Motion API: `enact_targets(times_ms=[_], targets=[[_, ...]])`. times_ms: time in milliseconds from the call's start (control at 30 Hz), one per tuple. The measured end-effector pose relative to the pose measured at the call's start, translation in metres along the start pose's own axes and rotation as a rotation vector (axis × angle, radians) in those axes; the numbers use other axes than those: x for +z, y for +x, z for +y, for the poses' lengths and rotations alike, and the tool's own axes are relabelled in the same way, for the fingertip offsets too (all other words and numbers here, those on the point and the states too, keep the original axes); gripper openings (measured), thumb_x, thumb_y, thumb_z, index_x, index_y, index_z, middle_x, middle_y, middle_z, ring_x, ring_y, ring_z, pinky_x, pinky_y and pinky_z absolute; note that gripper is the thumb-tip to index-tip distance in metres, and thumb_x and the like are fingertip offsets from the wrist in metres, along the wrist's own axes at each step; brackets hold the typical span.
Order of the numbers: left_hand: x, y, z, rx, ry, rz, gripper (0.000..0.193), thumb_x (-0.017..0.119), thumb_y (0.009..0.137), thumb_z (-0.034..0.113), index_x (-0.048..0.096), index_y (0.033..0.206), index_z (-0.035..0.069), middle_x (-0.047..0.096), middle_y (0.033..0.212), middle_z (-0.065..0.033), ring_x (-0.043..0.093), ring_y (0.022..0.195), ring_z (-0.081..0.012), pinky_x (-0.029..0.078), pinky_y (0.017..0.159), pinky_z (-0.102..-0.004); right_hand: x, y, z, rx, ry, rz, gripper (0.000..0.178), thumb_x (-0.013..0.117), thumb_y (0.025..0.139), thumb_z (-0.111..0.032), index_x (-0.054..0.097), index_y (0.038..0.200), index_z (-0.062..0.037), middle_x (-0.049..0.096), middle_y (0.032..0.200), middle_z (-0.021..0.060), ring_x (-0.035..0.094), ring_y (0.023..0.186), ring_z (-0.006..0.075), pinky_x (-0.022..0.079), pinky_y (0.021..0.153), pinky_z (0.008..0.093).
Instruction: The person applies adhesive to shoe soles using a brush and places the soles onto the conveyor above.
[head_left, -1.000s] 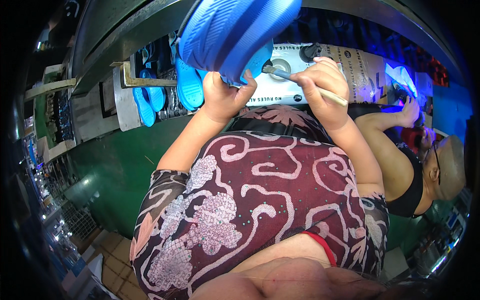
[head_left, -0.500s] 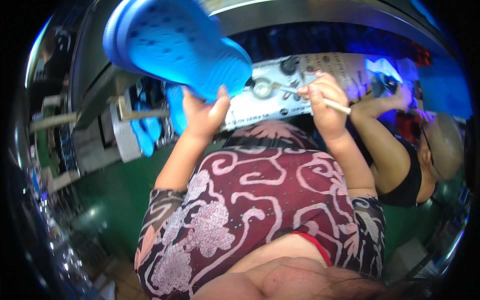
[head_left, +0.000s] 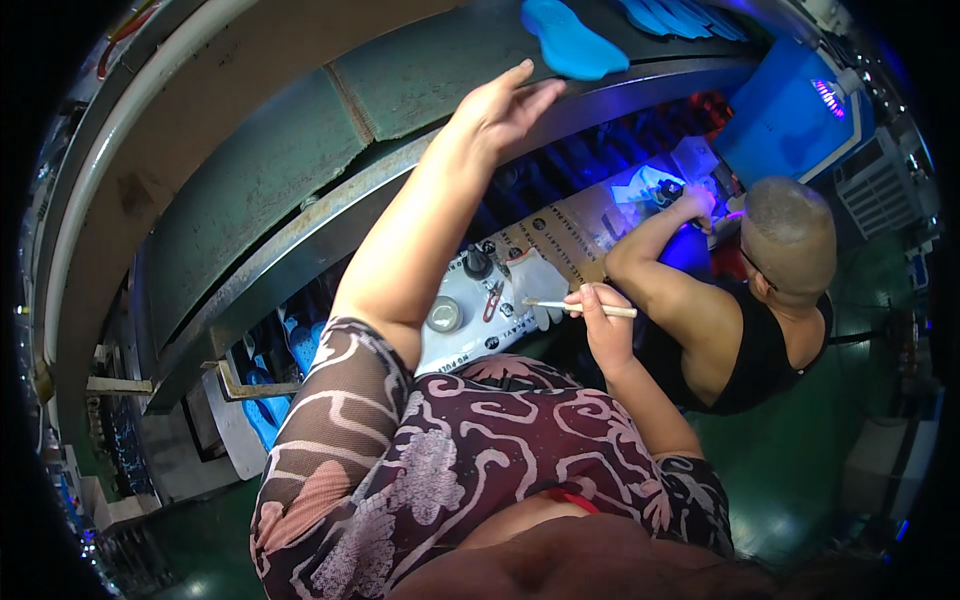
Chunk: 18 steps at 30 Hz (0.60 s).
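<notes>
My left hand (head_left: 508, 112) reaches far out over the green conveyor belt, fingers stretched out and holding nothing. Just beyond its fingertips a blue shoe sole (head_left: 572, 45) lies on the belt, a small gap apart from them. In my right hand (head_left: 606, 325) a thin brush with a pale handle (head_left: 618, 311) is pinched, its bristles pointing left above the work table. Below the brush, the table's printed plastic cover (head_left: 455, 352) bears a small round pot (head_left: 444, 314), a dark round container (head_left: 478, 264), red-handled snips (head_left: 493, 301) and a whitish glove (head_left: 538, 283).
A metal rail (head_left: 400, 150) edges the belt (head_left: 270, 165) in front of me. More blue soles (head_left: 680, 18) lie farther along it. Close on my right a co-worker (head_left: 740, 300) sits under violet light beside a blue machine (head_left: 790, 105). Other blue pieces (head_left: 265, 410) hang at lower left.
The blue sole that my left hand held up is out of it; a blue sole lies on the belt beyond the opened hand. My left arm has stretched forward. The brush stays in my right hand.
</notes>
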<state>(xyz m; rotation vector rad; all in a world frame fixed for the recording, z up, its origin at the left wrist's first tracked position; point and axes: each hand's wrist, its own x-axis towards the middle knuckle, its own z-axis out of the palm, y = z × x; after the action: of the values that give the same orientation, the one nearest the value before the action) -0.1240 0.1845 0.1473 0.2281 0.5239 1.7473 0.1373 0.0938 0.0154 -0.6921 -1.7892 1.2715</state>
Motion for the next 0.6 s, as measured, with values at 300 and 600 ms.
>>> enact_targets(times_ms=[300, 600], targets=[[-0.115, -0.145, -0.010, 0.123, 0.742, 0.004, 0.043, 0.061, 0.086, 0.024, 0.047, 0.121, 0.003, 0.059, 0.095, -0.0117, 0.061, 0.087, -0.0202, 0.050, 0.080, -0.0308, 0.007, 0.002, 0.021, 0.128, 0.158, -0.040, 0.031, 0.048, 0.093, -0.019, 0.062, 0.077, 0.0029, 0.060, 0.071, 0.0066, 0.052, 0.062, 0.0107, 0.042, 0.059, 0.0239], [-0.388, -0.364, -0.023, 0.139, 2.055, 1.084, 0.038, 0.061, 0.072, 0.013, 0.053, 0.108, 0.001, 0.061, 0.095, -0.0202, 0.059, 0.085, -0.0350, 0.047, 0.077, -0.0407, 0.052, 0.017, 0.010, 0.226, 0.252, -0.182, 0.025, 0.051, 0.090, -0.015, 0.063, 0.076, 0.0024, 0.061, 0.068, 0.0050, 0.054, 0.059, 0.0088, 0.043, 0.055, 0.0222]])
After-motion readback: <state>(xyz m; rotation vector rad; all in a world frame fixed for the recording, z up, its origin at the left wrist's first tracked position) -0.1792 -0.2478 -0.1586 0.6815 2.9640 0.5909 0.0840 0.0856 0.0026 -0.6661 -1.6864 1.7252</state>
